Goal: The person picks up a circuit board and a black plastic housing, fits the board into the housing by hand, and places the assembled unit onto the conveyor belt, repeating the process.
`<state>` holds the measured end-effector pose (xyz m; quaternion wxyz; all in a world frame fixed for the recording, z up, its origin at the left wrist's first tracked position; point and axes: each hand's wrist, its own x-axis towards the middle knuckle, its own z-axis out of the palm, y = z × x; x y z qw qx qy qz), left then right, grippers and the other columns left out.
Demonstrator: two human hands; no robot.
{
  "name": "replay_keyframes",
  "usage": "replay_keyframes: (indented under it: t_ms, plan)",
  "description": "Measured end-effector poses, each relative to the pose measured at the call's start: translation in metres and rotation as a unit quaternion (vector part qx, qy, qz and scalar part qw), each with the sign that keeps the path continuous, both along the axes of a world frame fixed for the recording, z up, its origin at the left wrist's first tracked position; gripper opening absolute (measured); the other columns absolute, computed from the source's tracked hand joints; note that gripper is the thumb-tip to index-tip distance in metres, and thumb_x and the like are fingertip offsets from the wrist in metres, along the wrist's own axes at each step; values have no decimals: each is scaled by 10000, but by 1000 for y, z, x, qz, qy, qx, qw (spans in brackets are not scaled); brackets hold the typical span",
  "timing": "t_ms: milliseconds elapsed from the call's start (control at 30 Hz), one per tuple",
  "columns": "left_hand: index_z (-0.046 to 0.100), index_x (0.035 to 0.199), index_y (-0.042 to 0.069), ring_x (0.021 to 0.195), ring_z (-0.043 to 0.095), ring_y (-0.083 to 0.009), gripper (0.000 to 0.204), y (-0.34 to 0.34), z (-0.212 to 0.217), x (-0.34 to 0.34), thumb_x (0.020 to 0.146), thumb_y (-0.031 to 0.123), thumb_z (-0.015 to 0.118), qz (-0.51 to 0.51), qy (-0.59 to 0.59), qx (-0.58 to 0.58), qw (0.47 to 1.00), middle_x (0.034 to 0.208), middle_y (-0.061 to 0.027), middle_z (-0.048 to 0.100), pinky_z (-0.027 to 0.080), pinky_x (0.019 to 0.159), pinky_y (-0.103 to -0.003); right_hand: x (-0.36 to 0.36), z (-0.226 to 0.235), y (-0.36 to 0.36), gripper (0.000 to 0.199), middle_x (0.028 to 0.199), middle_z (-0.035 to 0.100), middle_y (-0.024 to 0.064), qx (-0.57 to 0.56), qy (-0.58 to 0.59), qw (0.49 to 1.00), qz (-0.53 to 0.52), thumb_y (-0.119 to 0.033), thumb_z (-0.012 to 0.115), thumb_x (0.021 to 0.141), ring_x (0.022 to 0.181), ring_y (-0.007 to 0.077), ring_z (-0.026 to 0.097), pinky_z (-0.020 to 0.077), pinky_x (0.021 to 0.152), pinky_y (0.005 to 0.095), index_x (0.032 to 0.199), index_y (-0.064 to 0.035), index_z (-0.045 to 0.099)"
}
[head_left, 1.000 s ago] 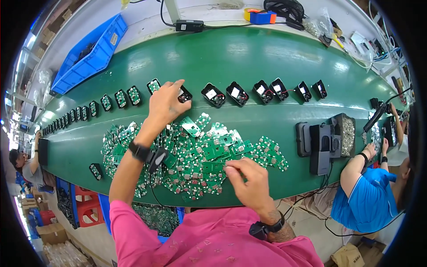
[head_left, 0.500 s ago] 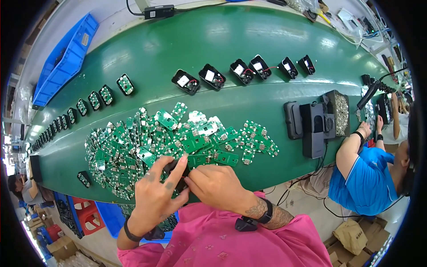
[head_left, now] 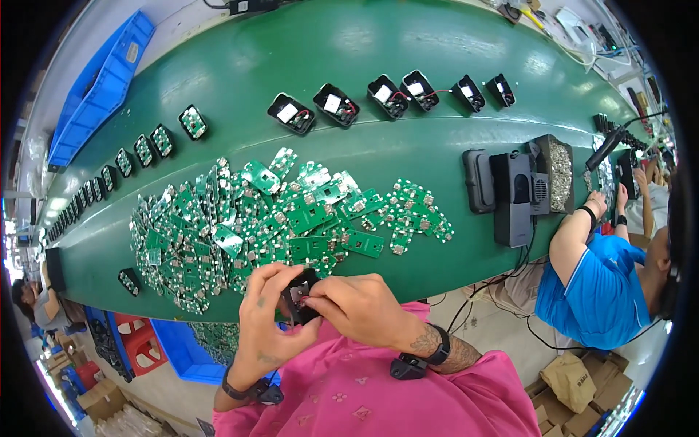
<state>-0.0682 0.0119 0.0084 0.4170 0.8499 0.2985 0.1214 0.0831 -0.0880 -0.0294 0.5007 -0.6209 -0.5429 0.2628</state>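
Note:
My left hand [head_left: 271,320] is closed around a small black plastic housing [head_left: 295,293], holding it tilted with its hollow side up at the near edge of the table. My right hand [head_left: 357,306] reaches to the housing from the other side, thumb and fingertips pinched on a thin red wire at its opening. Fingers hide much of the housing's inside. Just beyond both hands spreads a big heap of green circuit boards [head_left: 306,215]. One black housing fitted with a green board [head_left: 129,282] lies left of the heap.
Several open black housings [head_left: 337,104] with white blocks and red wires stand across the green table [head_left: 408,156]. A row of board-filled housings [head_left: 144,150] curves left toward a blue bin [head_left: 102,87]. Right are black devices [head_left: 512,204], a tray of metal parts [head_left: 559,178] and a co-worker [head_left: 593,291].
The housing in my hands has tilted so its inside shows more. My left hand has shifted slightly right and down, and its raised finger has curled in. The view has shifted a little.

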Motion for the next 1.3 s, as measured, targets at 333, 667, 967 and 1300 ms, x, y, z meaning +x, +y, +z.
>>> replay_keyframes:
  t_ms: [333,667,967,1300]
  plan:
    - [585,1221,40,1017,634,-193,424,-24,-29,-12,822,-103,611,34,-107,-226,968,1346,-149,466,559,806,-278,19,26,-13,215,611,618,78,-141,-50,986,71,-135,727,838,490,229,610,455,445,332,742,-46,557]
    - [688,992,4,878,584,-77,105,-19,-58,-14,903,59,676,112,-207,-445,864,1315,-101,495,481,692,-203,32,1,-14,375,962,591,140,-169,-291,939,-75,-107,759,799,859,290,599,489,749,370,1114,11,593]
    - [667,939,-4,820,576,-84,91,-2,-50,6,904,80,666,137,-233,-285,919,1225,-113,570,471,681,-230,46,0,-25,146,850,643,152,-137,-129,973,-137,-82,670,895,722,262,632,512,643,342,967,40,633]
    - [657,999,-12,834,614,-138,118,-7,-52,17,896,19,608,58,-242,-327,912,1261,-132,567,501,721,-275,19,1,-13,135,825,666,150,-66,289,947,-127,54,664,868,601,170,663,545,483,266,992,101,637]
